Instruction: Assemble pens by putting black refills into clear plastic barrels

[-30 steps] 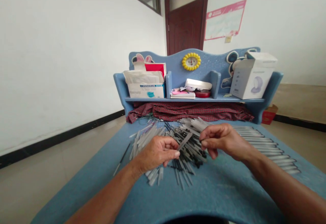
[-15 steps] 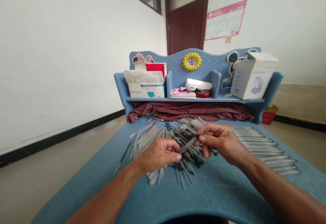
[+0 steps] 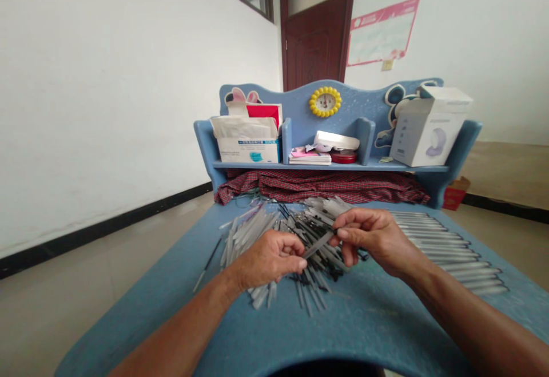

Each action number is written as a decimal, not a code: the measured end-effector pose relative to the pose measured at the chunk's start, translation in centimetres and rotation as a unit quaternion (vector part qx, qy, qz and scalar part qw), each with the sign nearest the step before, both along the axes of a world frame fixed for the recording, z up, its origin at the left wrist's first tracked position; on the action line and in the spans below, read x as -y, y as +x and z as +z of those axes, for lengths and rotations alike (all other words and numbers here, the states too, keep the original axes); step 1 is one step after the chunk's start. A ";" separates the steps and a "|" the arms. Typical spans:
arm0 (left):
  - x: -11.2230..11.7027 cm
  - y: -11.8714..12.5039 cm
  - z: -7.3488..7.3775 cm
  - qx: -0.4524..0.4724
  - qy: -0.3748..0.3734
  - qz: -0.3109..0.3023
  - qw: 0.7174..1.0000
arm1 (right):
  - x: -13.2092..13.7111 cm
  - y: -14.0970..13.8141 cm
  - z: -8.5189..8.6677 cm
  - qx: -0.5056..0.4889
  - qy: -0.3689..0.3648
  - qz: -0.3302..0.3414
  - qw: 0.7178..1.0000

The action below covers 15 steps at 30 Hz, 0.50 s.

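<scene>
My left hand (image 3: 268, 258) and my right hand (image 3: 372, 235) meet over a heap of grey tubes and thin black rods (image 3: 295, 233) on a blue desk (image 3: 355, 320). Both hands are closed in a pinch on one grey tube (image 3: 318, 245) that slants between them. The left hand grips its lower end. The right hand's fingertips are at its upper end, where a dark tip shows. Whether a black rod is in the right fingers I cannot make out.
A neat row of grey tubes (image 3: 446, 248) lies along the desk's right side. At the back a red checked cloth (image 3: 321, 185) lies under a blue shelf (image 3: 330, 165) holding a mask box (image 3: 246, 142), a yellow clock (image 3: 325, 102) and a white box (image 3: 426, 128).
My right hand has shifted slightly left and up toward the tube's upper end. The left hand has stayed nearly still. The camera tilted a little.
</scene>
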<state>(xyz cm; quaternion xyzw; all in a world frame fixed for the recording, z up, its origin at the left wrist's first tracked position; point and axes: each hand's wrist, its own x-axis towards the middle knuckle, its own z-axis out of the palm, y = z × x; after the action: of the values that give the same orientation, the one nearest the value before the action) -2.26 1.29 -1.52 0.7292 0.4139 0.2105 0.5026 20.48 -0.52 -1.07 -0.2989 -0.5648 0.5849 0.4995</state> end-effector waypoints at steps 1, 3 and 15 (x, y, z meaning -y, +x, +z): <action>0.0 0.0 0.0 0.001 0.001 0.001 1.000 | 0.0 0.0 0.0 0.000 -0.001 0.001 1.000; 0.0 0.0 0.1 -0.001 0.001 0.002 1.000 | 0.0 -0.1 0.0 -0.001 -0.003 0.001 1.000; 0.1 -0.2 0.2 -0.002 0.015 -0.029 0.999 | 0.1 -0.2 -0.1 0.054 0.015 -0.024 0.998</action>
<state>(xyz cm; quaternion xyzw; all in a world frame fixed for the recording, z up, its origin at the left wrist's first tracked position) -2.43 1.24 -1.30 0.7486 0.3906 0.2003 0.4969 20.27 -0.64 -1.16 -0.3360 -0.5923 0.5474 0.4865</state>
